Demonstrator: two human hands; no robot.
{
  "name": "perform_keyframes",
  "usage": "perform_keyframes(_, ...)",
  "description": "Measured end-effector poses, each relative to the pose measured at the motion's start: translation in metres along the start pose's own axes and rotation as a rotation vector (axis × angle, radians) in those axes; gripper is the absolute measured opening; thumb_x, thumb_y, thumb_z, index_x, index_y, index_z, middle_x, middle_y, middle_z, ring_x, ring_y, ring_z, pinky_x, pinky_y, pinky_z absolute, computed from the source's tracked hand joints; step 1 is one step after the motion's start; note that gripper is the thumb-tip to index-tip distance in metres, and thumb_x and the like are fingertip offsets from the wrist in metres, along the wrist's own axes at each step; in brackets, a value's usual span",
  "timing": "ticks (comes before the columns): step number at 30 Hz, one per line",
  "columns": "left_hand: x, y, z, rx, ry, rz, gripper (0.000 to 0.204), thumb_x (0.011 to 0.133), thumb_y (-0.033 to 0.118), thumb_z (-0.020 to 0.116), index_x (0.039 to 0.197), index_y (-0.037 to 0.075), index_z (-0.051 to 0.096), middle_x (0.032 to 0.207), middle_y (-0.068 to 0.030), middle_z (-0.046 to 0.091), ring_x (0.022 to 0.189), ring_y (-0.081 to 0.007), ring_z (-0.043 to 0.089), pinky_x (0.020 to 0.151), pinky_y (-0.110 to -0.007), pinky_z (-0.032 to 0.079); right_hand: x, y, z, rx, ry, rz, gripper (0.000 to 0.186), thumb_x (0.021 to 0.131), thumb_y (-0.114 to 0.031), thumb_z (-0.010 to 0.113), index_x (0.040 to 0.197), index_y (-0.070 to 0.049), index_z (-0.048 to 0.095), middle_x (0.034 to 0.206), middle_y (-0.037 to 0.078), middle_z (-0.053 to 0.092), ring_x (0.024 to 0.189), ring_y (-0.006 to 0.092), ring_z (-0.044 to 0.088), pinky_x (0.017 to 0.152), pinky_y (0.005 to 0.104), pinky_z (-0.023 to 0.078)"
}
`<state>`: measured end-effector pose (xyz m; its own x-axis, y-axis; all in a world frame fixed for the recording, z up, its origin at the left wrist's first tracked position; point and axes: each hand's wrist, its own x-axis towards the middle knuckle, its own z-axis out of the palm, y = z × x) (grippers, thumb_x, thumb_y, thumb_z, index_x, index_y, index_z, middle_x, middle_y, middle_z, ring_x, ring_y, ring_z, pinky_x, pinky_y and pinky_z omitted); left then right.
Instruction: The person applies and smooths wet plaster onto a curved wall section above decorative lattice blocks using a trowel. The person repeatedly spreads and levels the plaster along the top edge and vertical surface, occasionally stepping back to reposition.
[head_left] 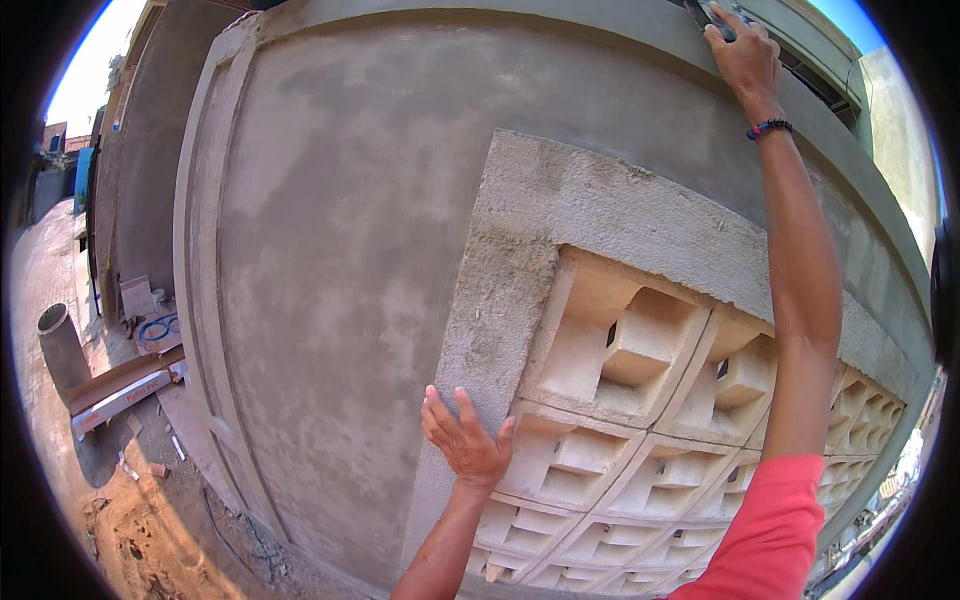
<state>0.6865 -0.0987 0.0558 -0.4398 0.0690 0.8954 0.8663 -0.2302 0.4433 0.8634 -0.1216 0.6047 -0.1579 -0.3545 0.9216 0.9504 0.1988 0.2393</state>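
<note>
My right hand [748,65], with a dark beaded bracelet at the wrist, reaches up to the top edge of the grey plastered wall [340,250]. It is closed around a dark trowel [712,22], which lies along the upper ledge [640,30]; part of the tool is cut off by the picture's rim. Lower down, my left hand [468,442] rests with fingers spread on the rough cement border [500,260]. This border frames a panel of cream ventilation blocks [650,340] with angled hollows, partly hidden by my right arm.
At the lower left, a long open cardboard box [125,392] lies beside an upright grey pipe [62,345]. A coiled blue hose [158,328] is behind them. Sand and rubble [150,530] cover the ground along the wall's foot.
</note>
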Motion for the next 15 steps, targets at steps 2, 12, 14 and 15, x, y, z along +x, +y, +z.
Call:
perform_keyframes(2,-0.003,-0.001,0.006,-0.003,-0.019,-0.002,0.078,0.092,0.052,0.047,0.146,0.001,0.025,0.148,-0.0329,0.019,0.129,-0.0513,0.026,0.103,-0.062,0.022,-0.013,-0.05,0.007,0.051,0.013,-0.13,0.033,0.079,-0.028,0.063,0.109,-0.015,0.068,0.106,0.021,0.057,0.101,0.0416,0.053,0.089,0.0494,0.046)
perform_keyframes(12,0.002,-0.001,0.002,0.05,0.028,0.022,0.075,0.095,0.053,0.042,0.146,0.0,0.026,0.149,-0.0314,0.019,0.131,-0.0498,0.026,0.104,-0.06,0.022,-0.03,0.117,-0.029,-0.117,0.055,0.068,0.041,0.085,-0.032,0.065,0.126,-0.034,0.061,0.125,0.021,0.056,0.113,0.0383,0.054,0.098,0.0443,0.044)
perform_keyframes(14,0.001,-0.001,0.005,0.042,0.032,0.033,0.074,0.095,0.052,0.042,0.146,0.0,0.026,0.149,-0.0312,0.019,0.131,-0.0496,0.026,0.104,-0.06,0.022,-0.021,0.103,-0.024,-0.157,0.018,0.179,0.041,0.086,-0.031,0.065,0.127,-0.034,0.061,0.124,0.021,0.057,0.112,0.0384,0.054,0.099,0.0437,0.044)
perform_keyframes(15,0.001,0.002,0.007,0.029,0.036,0.038,0.074,0.095,0.052,0.042,0.146,0.0,0.026,0.149,-0.0311,0.019,0.131,-0.0494,0.026,0.104,-0.06,0.022,-0.017,0.084,-0.018,-0.2,0.032,0.127,0.041,0.086,-0.031,0.065,0.127,-0.034,0.06,0.122,0.021,0.058,0.111,0.0383,0.055,0.099,0.0432,0.044)
